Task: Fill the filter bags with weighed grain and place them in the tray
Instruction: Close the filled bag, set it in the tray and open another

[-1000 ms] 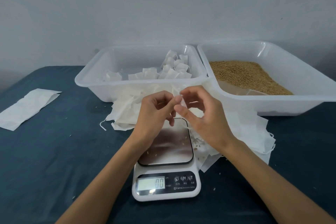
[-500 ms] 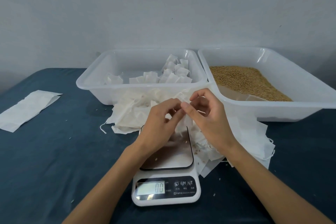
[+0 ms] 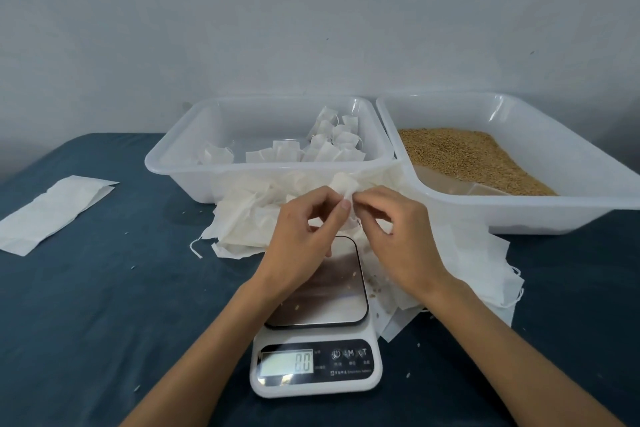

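Head view, left to right. A flat white paper sheet [image 3: 52,211] lies at the far left of the dark blue counter [image 3: 104,305]. The left tray [image 3: 180,163] holds a scatter of finished filter bags [image 3: 332,146], most toward its right side; loose empty bags [image 3: 242,222] are heaped against its front wall. The left hand [image 3: 301,239] and right hand [image 3: 398,236] meet above the scale [image 3: 317,333], both pinching one small white filter bag [image 3: 343,185] between fingertips. Compared with a second ago, the hands have shifted slightly and the bag's puffed top now stands out above the fingertips, which suggests its mouth is being drawn shut, so that the next step is probably placing it in the left tray. The bag looks soft, crumpled and rounded; its contents cannot be seen. The scale's plate is bare save stray grains, its display reading zero. At right, the grain tray [image 3: 588,177] holds a slope of tan grain [image 3: 460,156].
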